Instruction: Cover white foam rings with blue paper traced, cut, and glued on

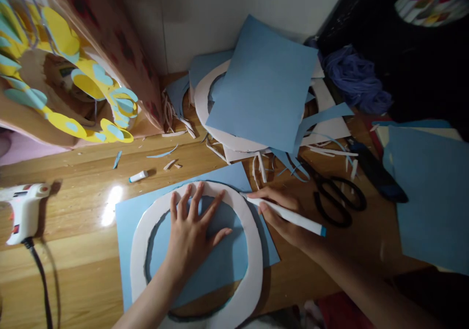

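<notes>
A white foam ring lies on a blue paper sheet on the wooden table. My left hand rests flat with fingers spread, over the ring's top edge and the blue paper inside it. My right hand grips a white marker with a blue end, its tip touching the ring's outer upper-right edge. The marker's cap lies apart on the table to the upper left.
Black scissors lie right of my right hand. Blue sheets, another white ring and paper scraps pile at the back. A white glue gun with a cord sits at far left. More blue paper lies right.
</notes>
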`<state>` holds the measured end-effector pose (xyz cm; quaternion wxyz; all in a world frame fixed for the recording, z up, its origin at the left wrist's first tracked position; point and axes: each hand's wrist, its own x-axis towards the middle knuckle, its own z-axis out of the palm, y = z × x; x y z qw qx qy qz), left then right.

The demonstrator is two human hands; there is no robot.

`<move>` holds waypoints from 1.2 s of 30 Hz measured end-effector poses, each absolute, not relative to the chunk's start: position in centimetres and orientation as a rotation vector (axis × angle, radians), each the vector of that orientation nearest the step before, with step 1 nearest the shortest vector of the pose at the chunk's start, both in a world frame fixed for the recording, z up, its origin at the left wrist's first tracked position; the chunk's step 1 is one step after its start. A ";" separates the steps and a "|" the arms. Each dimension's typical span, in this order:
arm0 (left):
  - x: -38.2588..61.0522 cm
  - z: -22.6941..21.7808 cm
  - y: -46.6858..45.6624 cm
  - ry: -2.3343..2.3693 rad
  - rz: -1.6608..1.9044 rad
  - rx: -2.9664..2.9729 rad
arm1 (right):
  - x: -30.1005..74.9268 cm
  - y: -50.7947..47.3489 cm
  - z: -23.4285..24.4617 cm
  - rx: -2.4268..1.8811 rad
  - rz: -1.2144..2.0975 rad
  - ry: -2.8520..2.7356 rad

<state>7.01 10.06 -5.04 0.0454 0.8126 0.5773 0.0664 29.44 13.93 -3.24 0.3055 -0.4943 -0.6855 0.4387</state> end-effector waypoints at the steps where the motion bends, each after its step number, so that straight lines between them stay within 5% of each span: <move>1: 7.0 -5.0 10.1 1.758 0.197 2.493 | 29.7 13.7 -3.4 -1.311 1.171 -1.805; 8: 7.0 -5.2 9.9 1.758 0.251 2.446 | 28.2 15.8 -2.6 -1.197 1.293 -1.640; 21: 6.4 -6.5 8.9 1.718 0.431 2.359 | 10.3 21.9 -4.7 -0.885 1.562 -1.965; 36: 6.0 -6.9 8.5 1.704 0.485 2.396 | 9.3 21.6 -4.6 -0.933 1.543 -2.153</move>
